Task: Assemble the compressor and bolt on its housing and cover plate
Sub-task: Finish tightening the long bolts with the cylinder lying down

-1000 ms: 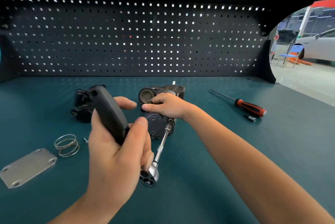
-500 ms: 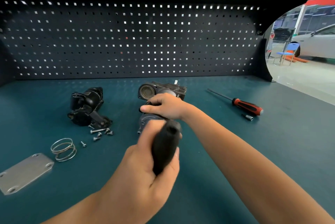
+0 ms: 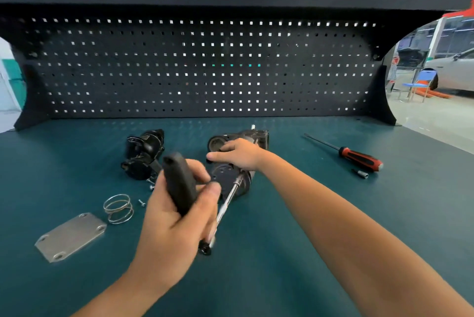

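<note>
Compressor point(image 3: 225, 178) on bench point(image 3: 51, 175) | pegboard point(image 3: 205, 73) behind | left hand point(image 3: 174, 224) grips ratchet point(image 3: 179, 183) | right hand point(image 3: 238, 153) grips compressor

I see my teal table point(image 3: 256, 278) carrying the compressor point(image 3: 260, 137); left of it housing point(image 3: 143, 155), spring point(image 3: 118, 208), cover plate point(image 3: 70, 237); right of it, a screwdriver point(image 3: 359, 159).

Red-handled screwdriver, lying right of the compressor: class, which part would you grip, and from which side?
Grip the screwdriver by its thick red-and-black handle, coming down from above. It lies flat on the bench, its thin shaft points back-left, and the handle is the bulkier end.
</note>
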{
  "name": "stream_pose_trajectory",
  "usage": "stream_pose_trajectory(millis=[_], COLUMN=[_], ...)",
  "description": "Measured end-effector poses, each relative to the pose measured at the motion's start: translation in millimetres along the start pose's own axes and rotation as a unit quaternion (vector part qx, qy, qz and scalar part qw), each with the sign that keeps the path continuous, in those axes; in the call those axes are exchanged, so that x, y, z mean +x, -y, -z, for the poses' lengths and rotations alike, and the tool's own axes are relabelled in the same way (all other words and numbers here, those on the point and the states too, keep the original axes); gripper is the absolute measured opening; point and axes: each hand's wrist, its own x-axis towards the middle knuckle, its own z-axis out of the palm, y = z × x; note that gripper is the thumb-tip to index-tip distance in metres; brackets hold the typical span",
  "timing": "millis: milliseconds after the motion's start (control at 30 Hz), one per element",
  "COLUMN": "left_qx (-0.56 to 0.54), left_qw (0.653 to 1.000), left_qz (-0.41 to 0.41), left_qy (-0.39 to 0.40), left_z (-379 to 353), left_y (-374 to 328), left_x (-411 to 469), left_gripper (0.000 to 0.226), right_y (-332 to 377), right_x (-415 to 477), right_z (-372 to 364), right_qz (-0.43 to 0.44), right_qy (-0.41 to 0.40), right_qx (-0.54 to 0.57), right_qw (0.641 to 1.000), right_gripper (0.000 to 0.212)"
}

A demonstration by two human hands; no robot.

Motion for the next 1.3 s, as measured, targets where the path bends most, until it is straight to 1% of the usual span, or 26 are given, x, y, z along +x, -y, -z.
stream_pose_trajectory(millis=[67,100,133,167,200,233,267,300,333,367,400,433,467,500,533,600,667,733,800,933,967,1033,1133,1167,1267,1300], left_qx=[-0.085,-0.093,-0.069,-0.002,0.106,0.234,0.357,0.467,0.538,0.614,0.652,0.659,0.660,0.654,0.647,0.629,0.611,0.624,0.643,0.679,0.684,0.695,0.697,0.700,0.710,0.709], left_qw=[0.995,0.994,0.996,0.998,0.992,0.966,0.920,0.855,0.795,0.730,0.694,0.689,0.677,0.674,0.683,0.710,0.724,0.698,0.680,0.648,0.646,0.651,0.670,0.670,0.665,0.667], left_qz=[0.018,0.010,-0.010,-0.037,-0.068,-0.086,-0.082,-0.068,-0.043,-0.055,-0.039,-0.013,0.035,0.076,0.081,0.081,0.095,0.117,0.135,0.158,0.153,0.121,0.070,0.051,-0.007,-0.023], left_qy=[-0.053,-0.063,-0.058,-0.040,-0.005,0.063,0.139,0.213,0.275,0.295,0.303,0.303,0.325,0.336,0.328,0.305,0.306,0.331,0.325,0.306,0.301,0.281,0.245,0.241,0.231,0.230], left_z=[15,23,31,41,52,60,67,72,76,76,73,69,68,68,67,69,72,73,79,96,102,115,131,135,143,142], left_y=[-7,-11,-14,-15,-16,-17,-17,-16,-12,-8,-7,-5,-1,1,2,0,-1,-4,-4,-1,2,9,24,28,32,32], left_x=[-1,-4,-9,-16,-23,-31,-36,-41,-46,-49,-49,-50,-52,-50,-48,-46,-50,-57,-67,-75,-74,-68,-50,-43,-22,-18], left_gripper=[0.019,0.018,0.020,0.024,0.029,0.025,0.022,0.022,0.023,0.023,0.022,0.018,0.013,0.010,0.012,0.027,0.041,0.053,0.059,0.059,0.060,0.060,0.050,0.050,0.073,0.072], right_y=[-2,-3,-4,-3,-1,1,3,5,9,12,16,19,21,22,22,21,19,17,16,15,14,12,10,9,9,9], right_x=[-1,-2,-2,-3,-4,-4,-4,-3,-2,0,1,1,0,-1,-3,-7,-6,-6,-5,-2,-2,0,0,-1,-4,-5], right_z=[1,1,1,1,1,2,2,3,2,1,0,-3,-5,-6,-7,-8,-9,-10,-11,-13,-13,-14,-14,-14,-13,-13], right_qz=[-0.006,-0.007,-0.009,-0.012,-0.017,-0.023,-0.029,-0.032,-0.033,-0.033,-0.037,-0.038,-0.034,-0.031,-0.026,-0.024,-0.026,-0.024,-0.019,-0.024,-0.027,-0.029,-0.028,-0.027,-0.028,-0.026], right_qy=[0.002,0.002,0.004,0.007,0.012,0.020,0.026,0.028,0.027,0.022,0.012,-0.001,-0.017,-0.027,-0.039,-0.050,-0.059,-0.064,-0.067,-0.075,-0.078,-0.084,-0.086,-0.086,-0.082,-0.082], right_qx=[0.017,0.021,0.022,0.023,0.026,0.023,0.017,-0.002,-0.033,-0.075,-0.114,-0.134,-0.139,-0.130,-0.119,-0.091,-0.076,-0.064,-0.054,-0.042,-0.035,-0.017,-0.006,-0.007,-0.009,-0.008], right_qw=[1.000,1.000,1.000,1.000,0.999,0.999,0.999,0.999,0.999,0.996,0.993,0.990,0.990,0.991,0.992,0.994,0.995,0.996,0.996,0.996,0.996,0.996,0.996,0.996,0.996,0.996], right_gripper=[0.069,0.069,0.067,0.068,0.069,0.069,0.064,0.052,0.042,0.044,0.048,0.050,0.052,0.053,0.053,0.049,0.043,0.040,0.037,0.042,0.042,0.058,0.074,0.075,0.072,0.066])
